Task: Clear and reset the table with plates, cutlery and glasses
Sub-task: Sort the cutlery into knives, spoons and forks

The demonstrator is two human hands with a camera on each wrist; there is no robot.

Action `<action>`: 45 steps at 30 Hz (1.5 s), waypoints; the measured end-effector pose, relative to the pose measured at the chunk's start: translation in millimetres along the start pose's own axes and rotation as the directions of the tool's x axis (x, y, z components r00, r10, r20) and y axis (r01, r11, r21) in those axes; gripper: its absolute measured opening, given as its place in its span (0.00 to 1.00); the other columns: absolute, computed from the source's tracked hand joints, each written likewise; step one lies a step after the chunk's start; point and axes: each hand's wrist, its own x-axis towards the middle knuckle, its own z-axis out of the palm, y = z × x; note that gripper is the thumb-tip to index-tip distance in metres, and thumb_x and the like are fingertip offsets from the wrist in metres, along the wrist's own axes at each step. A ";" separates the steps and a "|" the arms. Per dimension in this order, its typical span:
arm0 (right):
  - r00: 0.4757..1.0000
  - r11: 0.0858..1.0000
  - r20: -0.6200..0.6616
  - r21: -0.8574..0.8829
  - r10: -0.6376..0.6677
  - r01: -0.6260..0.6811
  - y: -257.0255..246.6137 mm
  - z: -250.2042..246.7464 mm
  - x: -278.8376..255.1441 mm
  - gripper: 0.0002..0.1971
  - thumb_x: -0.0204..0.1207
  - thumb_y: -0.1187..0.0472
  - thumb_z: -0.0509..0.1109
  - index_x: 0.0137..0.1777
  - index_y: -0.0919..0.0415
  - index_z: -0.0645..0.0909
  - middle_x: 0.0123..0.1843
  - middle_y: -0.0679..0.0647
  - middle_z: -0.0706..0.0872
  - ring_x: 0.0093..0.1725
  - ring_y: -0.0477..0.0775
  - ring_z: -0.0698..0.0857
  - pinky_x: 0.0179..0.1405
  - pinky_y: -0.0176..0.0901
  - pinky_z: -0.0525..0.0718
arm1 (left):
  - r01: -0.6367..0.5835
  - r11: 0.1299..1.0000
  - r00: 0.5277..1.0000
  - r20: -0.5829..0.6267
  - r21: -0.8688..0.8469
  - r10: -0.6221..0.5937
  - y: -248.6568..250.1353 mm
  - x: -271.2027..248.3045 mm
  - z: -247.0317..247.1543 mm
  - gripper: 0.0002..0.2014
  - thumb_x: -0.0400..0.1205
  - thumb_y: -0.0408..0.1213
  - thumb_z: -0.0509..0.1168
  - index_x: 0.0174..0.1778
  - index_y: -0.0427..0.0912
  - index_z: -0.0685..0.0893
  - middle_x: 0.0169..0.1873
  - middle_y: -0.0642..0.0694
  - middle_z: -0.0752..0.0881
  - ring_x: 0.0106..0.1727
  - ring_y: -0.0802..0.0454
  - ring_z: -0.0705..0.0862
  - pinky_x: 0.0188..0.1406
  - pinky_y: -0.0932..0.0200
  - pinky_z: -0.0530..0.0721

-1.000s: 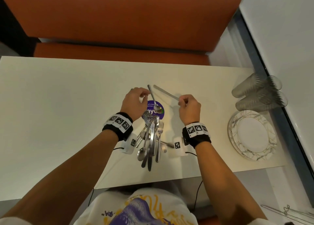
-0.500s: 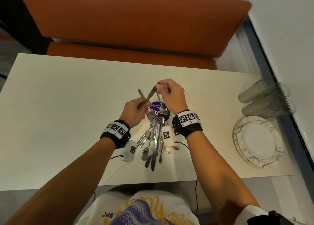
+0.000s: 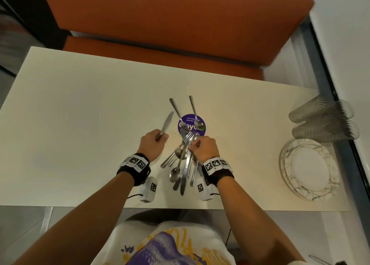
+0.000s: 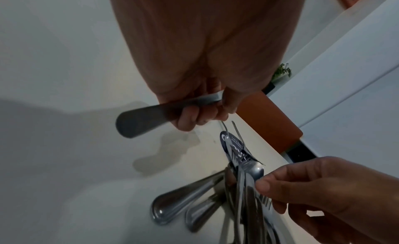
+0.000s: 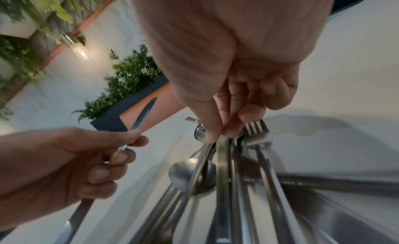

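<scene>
A pile of cutlery [image 3: 183,164] lies on the white table [image 3: 80,124] in front of me. My left hand [image 3: 158,139] grips a table knife [image 3: 166,123] by the handle, with the blade pointing away from me. In the left wrist view the knife handle [image 4: 149,117] sticks out of the curled fingers. My right hand [image 3: 195,143] pinches one piece at the far end of the pile [image 5: 224,171], beside a fork head [image 5: 257,128]; which piece, I cannot tell. A fork [image 3: 176,112] and a spoon [image 3: 194,112] lie apart from the pile, their heads on a purple sticker [image 3: 191,125].
A stack of marbled plates [image 3: 309,169] sits at the table's right end, with ribbed glasses [image 3: 322,120] lying behind it. An orange bench [image 3: 170,24] runs along the far side. A wall stands to the right.
The knife has passed from my right hand to my left. My left hand has moved left with it. My right hand has come back down onto the cutlery pile.
</scene>
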 end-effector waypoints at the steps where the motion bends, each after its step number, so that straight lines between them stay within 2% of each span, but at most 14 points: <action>1: 1.000 0.999 0.004 -0.027 0.020 -0.020 0.6 2.5 -1.9 0.04 0.75 0.58 0.79 0.42 0.57 0.89 0.42 0.51 0.91 0.40 0.50 0.89 0.46 0.44 0.89 | 0.004 1.000 1.000 0.010 0.013 -0.004 -1.5 -1.3 2.6 0.14 0.88 0.47 0.65 0.47 0.38 0.86 0.39 0.42 0.91 0.42 0.45 0.86 0.39 0.63 0.78; 4: 0.998 0.996 -0.017 -0.066 0.065 -0.066 1.7 8.1 -4.1 0.07 0.72 0.55 0.82 0.41 0.53 0.86 0.43 0.49 0.90 0.41 0.51 0.88 0.47 0.46 0.90 | 0.005 1.000 0.999 0.032 0.021 -0.005 -2.3 -4.8 7.8 0.15 0.88 0.47 0.65 0.47 0.37 0.86 0.39 0.41 0.91 0.45 0.43 0.88 0.42 0.60 0.80; 10: 0.995 0.990 -0.060 -0.118 0.073 -0.080 -3.1 9.9 -4.7 0.09 0.73 0.53 0.82 0.47 0.56 0.88 0.43 0.51 0.90 0.41 0.53 0.89 0.45 0.47 0.90 | 0.011 1.000 1.000 0.023 0.019 -0.011 -2.1 -6.3 7.3 0.17 0.88 0.47 0.65 0.46 0.35 0.85 0.38 0.39 0.91 0.43 0.41 0.88 0.38 0.65 0.78; 15: 0.992 0.989 -0.070 -0.096 0.105 -0.112 -8.3 11.6 -6.5 0.09 0.72 0.50 0.81 0.43 0.54 0.88 0.38 0.50 0.89 0.36 0.51 0.88 0.40 0.45 0.89 | 0.012 1.000 1.000 0.018 0.005 -0.013 -0.8 -8.8 6.3 0.15 0.88 0.46 0.65 0.46 0.37 0.86 0.37 0.41 0.91 0.36 0.51 0.85 0.34 0.67 0.75; 18: 0.984 0.984 -0.044 -0.005 0.175 -0.175 -9.3 9.5 -3.1 0.08 0.73 0.53 0.81 0.41 0.56 0.89 0.36 0.50 0.88 0.35 0.49 0.87 0.38 0.41 0.87 | 0.029 0.999 0.999 0.028 -0.030 -0.028 -1.3 -9.6 7.2 0.12 0.88 0.45 0.65 0.45 0.42 0.87 0.35 0.44 0.91 0.30 0.56 0.83 0.32 0.68 0.76; 20: 0.975 0.971 -0.017 0.097 0.221 -0.219 -8.1 6.6 -0.5 0.07 0.74 0.57 0.81 0.37 0.57 0.88 0.33 0.48 0.86 0.30 0.44 0.84 0.30 0.32 0.79 | 0.040 0.996 0.999 0.038 -0.077 -0.037 -2.8 -10.1 7.6 0.10 0.88 0.43 0.64 0.46 0.45 0.88 0.34 0.46 0.90 0.29 0.57 0.83 0.36 0.64 0.79; 22: 0.968 0.955 -0.018 0.168 0.251 -0.244 -6.6 3.9 1.5 0.07 0.74 0.59 0.80 0.38 0.61 0.90 0.33 0.50 0.87 0.30 0.44 0.82 0.26 0.30 0.73 | 0.041 0.993 0.998 0.052 -0.109 -0.036 -4.5 -10.9 7.3 0.11 0.90 0.39 0.61 0.50 0.46 0.89 0.34 0.48 0.89 0.30 0.56 0.83 0.38 0.62 0.80; 25: 0.957 0.925 -0.015 0.263 0.289 -0.275 -8.4 -5.9 2.1 0.07 0.75 0.58 0.80 0.41 0.62 0.92 0.38 0.54 0.90 0.34 0.49 0.85 0.29 0.35 0.79 | 0.059 0.982 0.996 0.072 -0.180 -0.047 -1.3 -13.0 5.9 0.12 0.91 0.36 0.58 0.52 0.43 0.88 0.35 0.45 0.89 0.30 0.53 0.84 0.32 0.58 0.85; 27: 0.954 0.897 -0.002 0.341 0.299 -0.280 -9.0 -17.2 3.4 0.07 0.75 0.57 0.79 0.37 0.59 0.90 0.36 0.55 0.91 0.33 0.51 0.86 0.35 0.43 0.88 | 0.060 0.974 0.995 0.088 -0.219 -0.042 5.2 -12.3 6.2 0.11 0.91 0.35 0.59 0.53 0.41 0.88 0.37 0.42 0.90 0.32 0.51 0.86 0.31 0.57 0.87; 30: 0.957 0.834 -0.013 0.494 0.289 -0.245 -12.6 -39.9 2.8 0.05 0.76 0.60 0.78 0.41 0.61 0.90 0.34 0.59 0.91 0.29 0.52 0.87 0.34 0.46 0.90 | 0.070 0.955 0.991 0.133 -0.287 -0.033 17.8 -9.6 9.2 0.07 0.90 0.37 0.64 0.55 0.39 0.88 0.41 0.42 0.93 0.40 0.46 0.92 0.30 0.55 0.86; 36: 0.969 0.615 -0.117 0.788 0.216 -0.041 -30.9 -78.4 -1.9 0.04 0.79 0.67 0.75 0.50 0.66 0.85 0.33 0.58 0.90 0.30 0.53 0.85 0.39 0.51 0.91 | 0.059 0.914 0.972 0.231 -0.401 0.038 48.0 -11.1 17.3 0.12 0.87 0.44 0.70 0.57 0.39 0.87 0.45 0.44 0.95 0.48 0.45 0.94 0.30 0.57 0.84; 38: 0.964 0.570 -0.162 0.822 0.210 0.014 -32.4 -83.7 -0.8 0.06 0.80 0.68 0.74 0.55 0.67 0.84 0.34 0.59 0.89 0.31 0.54 0.86 0.40 0.53 0.92 | 0.053 0.908 0.965 0.255 -0.417 0.061 55.8 -12.8 18.0 0.12 0.85 0.44 0.73 0.57 0.39 0.88 0.45 0.42 0.95 0.46 0.45 0.94 0.30 0.58 0.84; 41: 0.951 0.559 -0.223 0.826 0.214 0.068 -28.9 -86.2 1.7 0.10 0.81 0.67 0.73 0.59 0.71 0.83 0.35 0.60 0.89 0.32 0.53 0.87 0.43 0.54 0.93 | 0.054 0.884 0.966 0.247 -0.464 0.071 63.1 -14.9 16.5 0.08 0.83 0.33 0.76 0.56 0.36 0.89 0.40 0.42 0.94 0.35 0.55 0.92 0.26 0.67 0.81; 45: 0.935 0.554 -0.266 0.827 0.236 0.095 -23.2 -88.7 2.4 0.10 0.80 0.67 0.73 0.60 0.68 0.84 0.38 0.60 0.90 0.33 0.52 0.88 0.47 0.58 0.93 | 0.023 0.910 0.971 0.226 -0.413 0.078 58.5 -10.8 10.8 0.09 0.80 0.33 0.78 0.56 0.39 0.92 0.34 0.44 0.91 0.30 0.57 0.85 0.23 0.64 0.76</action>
